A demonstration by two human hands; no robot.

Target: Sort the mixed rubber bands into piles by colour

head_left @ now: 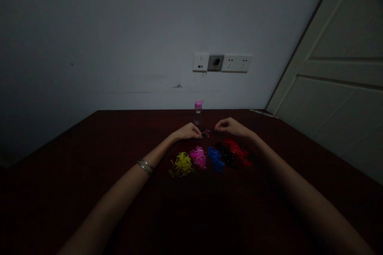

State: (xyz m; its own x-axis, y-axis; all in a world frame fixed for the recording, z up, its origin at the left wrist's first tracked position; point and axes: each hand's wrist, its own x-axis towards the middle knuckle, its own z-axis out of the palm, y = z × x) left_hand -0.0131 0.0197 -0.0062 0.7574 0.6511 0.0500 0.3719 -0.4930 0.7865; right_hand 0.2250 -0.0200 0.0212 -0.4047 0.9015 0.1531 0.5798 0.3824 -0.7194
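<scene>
While the left hand (188,131) is curling its fingers at the small mixed pile (206,131) just in front of the bottle (197,116), the right hand (231,126) is holding a narrow pinch to the bottle's right; whether either is grasping a piece, I cannot tell. Light fingertip pressure should be suiting such thin pieces. Five coloured heaps (215,158) are lying nearer than the bottle, whose contents I cannot make out.

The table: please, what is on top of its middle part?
A yellow pile, a pink pile, a blue pile, a black pile and a red pile; beyond, a multicoloured bunch at the left hand and a pink-capped bottle. Beneath them, the table is covered.
</scene>
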